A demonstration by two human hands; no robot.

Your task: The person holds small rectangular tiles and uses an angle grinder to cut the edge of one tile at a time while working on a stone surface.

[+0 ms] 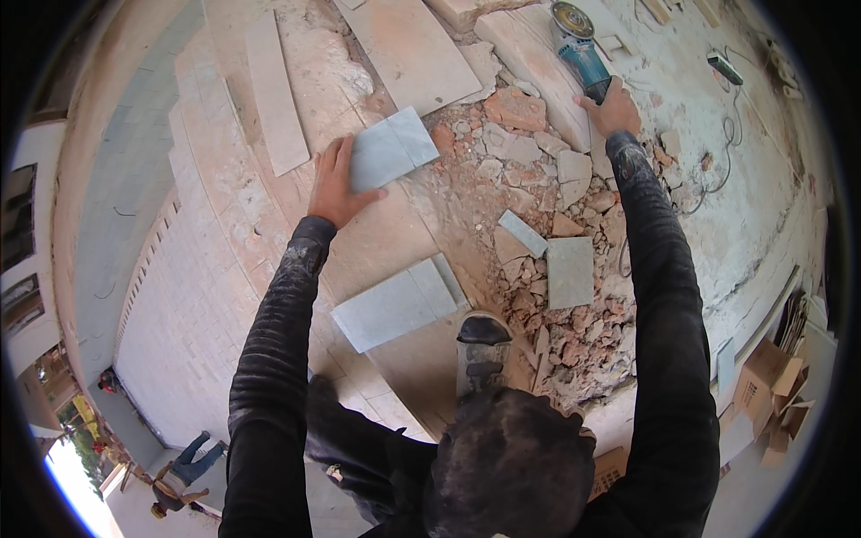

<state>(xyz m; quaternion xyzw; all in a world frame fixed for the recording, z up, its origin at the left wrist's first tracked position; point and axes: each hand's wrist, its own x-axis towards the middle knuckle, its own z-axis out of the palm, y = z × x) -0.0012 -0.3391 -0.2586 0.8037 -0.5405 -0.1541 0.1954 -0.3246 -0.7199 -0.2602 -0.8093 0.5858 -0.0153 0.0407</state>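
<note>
My left hand [339,186] grips the left end of a pale grey tile piece [395,147] with a cut line across it, lying on beige slabs. At the upper right, my right hand [612,112] is closed round the black handle of a teal angle grinder [578,65], whose disc faces up beside a thick stone edge. More grey tile pieces [386,309] lie stacked below my left hand, left of my shoe [480,354]. A square grey offcut [569,273] and a narrow strip [522,233] rest on broken masonry between my arms.
Rubble [525,148] spreads across the middle. A power strip [725,68] and cable [726,161] lie at the right, above cardboard boxes [762,386]. Long beige slabs [276,99] lie at the upper left. A co-worker [179,480] is in the distance at the lower left.
</note>
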